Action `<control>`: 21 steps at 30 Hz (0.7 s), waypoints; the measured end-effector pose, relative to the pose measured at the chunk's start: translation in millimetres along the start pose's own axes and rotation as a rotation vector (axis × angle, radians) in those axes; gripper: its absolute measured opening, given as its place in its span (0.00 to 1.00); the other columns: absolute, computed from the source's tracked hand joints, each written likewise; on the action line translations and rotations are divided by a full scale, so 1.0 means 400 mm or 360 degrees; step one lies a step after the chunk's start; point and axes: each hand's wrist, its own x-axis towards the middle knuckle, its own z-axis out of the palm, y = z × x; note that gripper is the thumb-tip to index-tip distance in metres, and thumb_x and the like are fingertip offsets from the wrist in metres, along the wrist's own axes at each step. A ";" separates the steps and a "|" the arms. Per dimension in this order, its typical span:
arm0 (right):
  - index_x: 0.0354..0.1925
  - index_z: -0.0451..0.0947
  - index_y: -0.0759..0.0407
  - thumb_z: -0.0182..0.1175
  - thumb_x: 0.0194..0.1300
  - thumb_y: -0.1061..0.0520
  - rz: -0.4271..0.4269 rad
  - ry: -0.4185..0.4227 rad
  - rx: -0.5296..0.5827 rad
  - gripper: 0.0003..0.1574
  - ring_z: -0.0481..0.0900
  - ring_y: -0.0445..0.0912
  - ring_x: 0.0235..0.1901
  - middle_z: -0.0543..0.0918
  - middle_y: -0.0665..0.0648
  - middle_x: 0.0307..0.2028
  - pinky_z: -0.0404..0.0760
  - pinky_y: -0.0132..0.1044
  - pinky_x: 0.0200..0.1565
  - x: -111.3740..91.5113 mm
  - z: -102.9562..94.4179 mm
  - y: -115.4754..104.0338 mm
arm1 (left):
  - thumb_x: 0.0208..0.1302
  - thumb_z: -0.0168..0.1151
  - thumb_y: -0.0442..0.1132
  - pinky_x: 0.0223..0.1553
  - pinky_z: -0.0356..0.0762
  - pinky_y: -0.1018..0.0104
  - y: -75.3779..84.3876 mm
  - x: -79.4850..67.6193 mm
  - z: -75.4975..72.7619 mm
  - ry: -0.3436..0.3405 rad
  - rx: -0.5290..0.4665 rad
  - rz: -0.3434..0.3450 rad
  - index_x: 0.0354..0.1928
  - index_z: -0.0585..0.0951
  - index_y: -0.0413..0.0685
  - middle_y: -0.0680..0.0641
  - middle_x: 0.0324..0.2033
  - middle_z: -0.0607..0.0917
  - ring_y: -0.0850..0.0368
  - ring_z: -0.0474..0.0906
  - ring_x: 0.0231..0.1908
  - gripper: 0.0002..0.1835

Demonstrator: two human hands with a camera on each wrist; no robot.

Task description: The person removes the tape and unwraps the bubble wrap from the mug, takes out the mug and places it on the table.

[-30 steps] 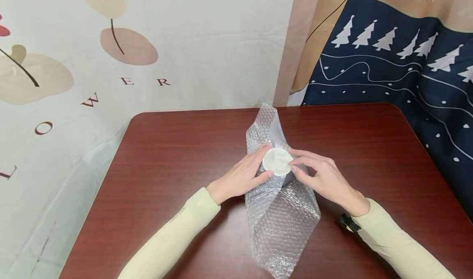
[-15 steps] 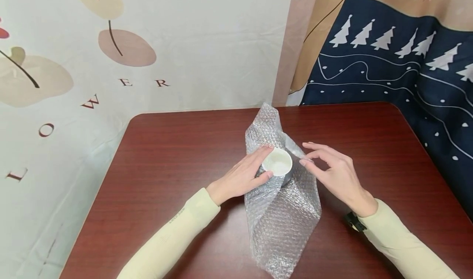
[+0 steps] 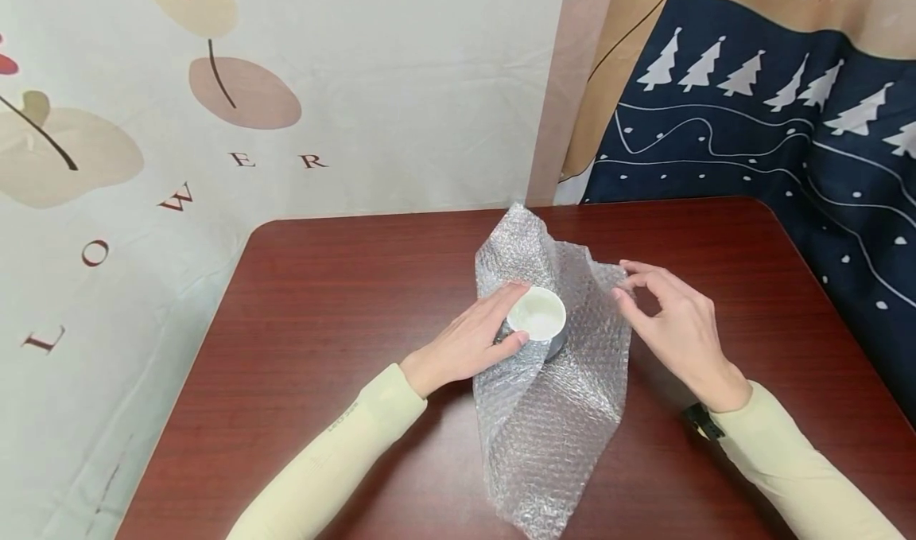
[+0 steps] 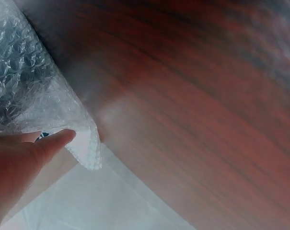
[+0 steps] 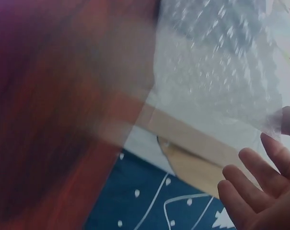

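A round cup (image 3: 538, 314) with a white rim and pale inside stands upright on a sheet of clear bubble wrap (image 3: 551, 444); its lower side looks dark grey. My left hand (image 3: 468, 337) holds the cup's left side through a fold of the wrap, thumb at the near rim and fingers at the far rim. To the right, my right hand (image 3: 673, 321) pinches a corner of the wrap between thumb and forefinger and holds it out from the cup. In the right wrist view, the wrap (image 5: 216, 72) stretches away from those fingertips.
The dark red wooden table (image 3: 343, 285) lies under the wrap, its far edge along the wall. Behind it hangs a pale printed cloth (image 3: 429, 87). A navy cloth with white trees (image 3: 723, 142) covers the right side. A dark band (image 3: 704, 422) sits at the right wrist.
My right hand has moved from the cup's rim out to the right, drawing a corner of bubble wrap off the cup's right side. My left hand has stayed at the cup.
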 end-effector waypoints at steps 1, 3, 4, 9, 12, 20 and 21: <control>0.42 0.87 0.59 0.75 0.57 0.64 -0.0002 0.0005 -0.0036 0.12 0.87 0.56 0.46 0.87 0.58 0.56 0.72 0.29 0.25 0.001 -0.003 0.005 | 0.79 0.52 0.54 0.76 0.56 0.49 -0.001 0.000 0.000 0.0003 0.0001 0.0003 0.81 0.56 0.46 0.45 0.78 0.62 0.51 0.55 0.78 0.38; 0.42 0.87 0.59 0.75 0.56 0.63 -0.0002 0.0003 -0.0102 0.13 0.87 0.57 0.45 0.87 0.59 0.56 0.74 0.32 0.24 0.004 -0.010 0.015 | 0.79 0.52 0.54 0.76 0.56 0.49 -0.001 0.000 0.001 0.0006 0.0008 0.0005 0.81 0.56 0.46 0.45 0.78 0.62 0.52 0.55 0.78 0.37; 0.42 0.87 0.59 0.76 0.56 0.63 -0.0003 -0.0002 -0.0129 0.14 0.87 0.57 0.44 0.86 0.60 0.57 0.74 0.33 0.23 0.006 -0.014 0.021 | 0.79 0.52 0.54 0.76 0.56 0.50 -0.002 -0.001 0.001 0.0009 0.0009 0.0006 0.81 0.56 0.47 0.45 0.78 0.62 0.52 0.55 0.78 0.37; 0.44 0.85 0.61 0.75 0.57 0.62 0.0043 -0.0083 -0.0214 0.15 0.85 0.57 0.36 0.84 0.62 0.59 0.71 0.35 0.19 0.010 -0.030 0.045 | 0.78 0.53 0.53 0.77 0.56 0.53 -0.001 0.000 0.004 0.0039 0.0003 0.0011 0.81 0.57 0.46 0.46 0.78 0.63 0.53 0.56 0.78 0.37; 0.45 0.83 0.63 0.74 0.58 0.62 0.0071 -0.0141 -0.0265 0.17 0.83 0.56 0.35 0.83 0.64 0.61 0.72 0.38 0.19 0.008 -0.037 0.058 | 0.78 0.54 0.53 0.77 0.56 0.53 0.000 0.001 0.004 0.0041 0.0001 0.0000 0.81 0.57 0.46 0.46 0.78 0.63 0.53 0.56 0.78 0.38; 0.45 0.80 0.64 0.74 0.58 0.61 0.0129 -0.0290 -0.0370 0.18 0.82 0.60 0.39 0.79 0.69 0.63 0.83 0.54 0.25 -0.002 -0.042 0.085 | 0.77 0.54 0.53 0.76 0.57 0.51 -0.003 0.001 0.006 0.0042 0.0003 0.0015 0.81 0.57 0.45 0.44 0.78 0.63 0.51 0.56 0.78 0.38; 0.45 0.80 0.64 0.74 0.58 0.61 0.0140 -0.0315 -0.0378 0.18 0.82 0.61 0.41 0.79 0.69 0.63 0.84 0.55 0.26 -0.003 -0.042 0.088 | 0.77 0.54 0.53 0.76 0.57 0.50 -0.003 0.001 0.006 0.0044 0.0001 0.0019 0.81 0.57 0.44 0.44 0.78 0.63 0.51 0.56 0.78 0.38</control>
